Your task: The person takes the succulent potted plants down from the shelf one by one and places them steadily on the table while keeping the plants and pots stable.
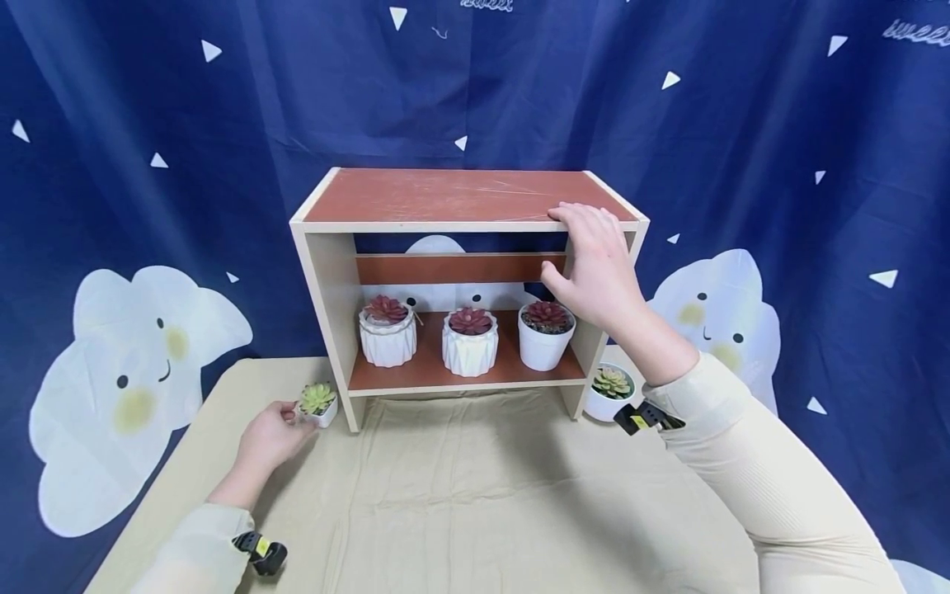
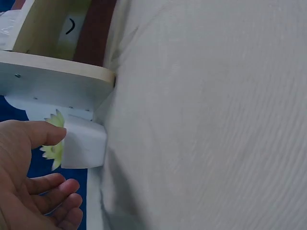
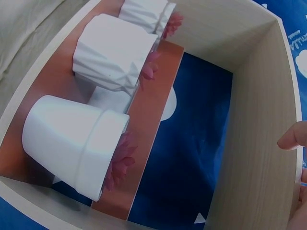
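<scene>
At the left foot of a small wooden shelf [image 1: 460,198], a green succulent in a small white pot [image 1: 324,415] stands on the cloth. Beside it is my left hand [image 1: 273,437]; in the left wrist view the thumb [image 2: 50,132] lies against or in front of the pot's rim, while the other fingers are loosely bent, apart from the pot. My right hand [image 1: 594,260] rests with its fingers on the front edge of the shelf's top board near the right end, its thumb spread below that edge. Whether the thumb touches the wood is unclear.
Inside the shelf stand three white pots with red succulents: left [image 1: 388,340], middle [image 1: 470,346] and right [image 1: 544,340]. Another potted green succulent [image 1: 609,396] is outside the right side panel. Behind hangs a blue curtain [image 1: 475,99]; beige cloth [image 1: 460,495] covers the table.
</scene>
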The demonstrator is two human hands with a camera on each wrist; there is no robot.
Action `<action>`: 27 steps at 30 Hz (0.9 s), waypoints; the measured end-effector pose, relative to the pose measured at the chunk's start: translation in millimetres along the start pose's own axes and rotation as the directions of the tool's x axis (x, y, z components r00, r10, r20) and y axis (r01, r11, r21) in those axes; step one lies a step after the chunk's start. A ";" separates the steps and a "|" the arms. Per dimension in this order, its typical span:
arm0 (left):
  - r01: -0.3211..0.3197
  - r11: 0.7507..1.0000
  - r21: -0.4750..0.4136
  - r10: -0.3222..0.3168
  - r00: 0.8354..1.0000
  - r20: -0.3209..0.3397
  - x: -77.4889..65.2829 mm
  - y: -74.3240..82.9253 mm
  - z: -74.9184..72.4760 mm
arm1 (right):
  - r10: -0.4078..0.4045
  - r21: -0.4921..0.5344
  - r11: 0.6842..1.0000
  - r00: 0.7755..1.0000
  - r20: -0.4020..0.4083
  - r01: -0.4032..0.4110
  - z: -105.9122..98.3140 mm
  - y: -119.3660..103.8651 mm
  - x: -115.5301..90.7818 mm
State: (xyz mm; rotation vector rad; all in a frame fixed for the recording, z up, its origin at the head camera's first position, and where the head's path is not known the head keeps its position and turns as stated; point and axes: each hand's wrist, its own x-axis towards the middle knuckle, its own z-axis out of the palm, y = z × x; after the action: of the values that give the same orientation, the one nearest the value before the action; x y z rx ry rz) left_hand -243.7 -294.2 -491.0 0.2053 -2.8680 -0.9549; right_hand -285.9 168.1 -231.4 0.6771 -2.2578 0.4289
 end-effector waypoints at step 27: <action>-0.141 0.987 0.075 0.154 0.965 -0.213 0.8 44.1 -42.9 | 0.014 -0.006 1.000 1.000 -0.004 -0.014 -2.1 -0.1 -2.4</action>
State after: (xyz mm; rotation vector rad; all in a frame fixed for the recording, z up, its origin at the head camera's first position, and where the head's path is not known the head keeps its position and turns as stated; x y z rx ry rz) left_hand -242.1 -284.5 -430.2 0.0932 -2.6683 -0.7685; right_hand -283.3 169.9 -231.7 0.6571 -2.2603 0.4303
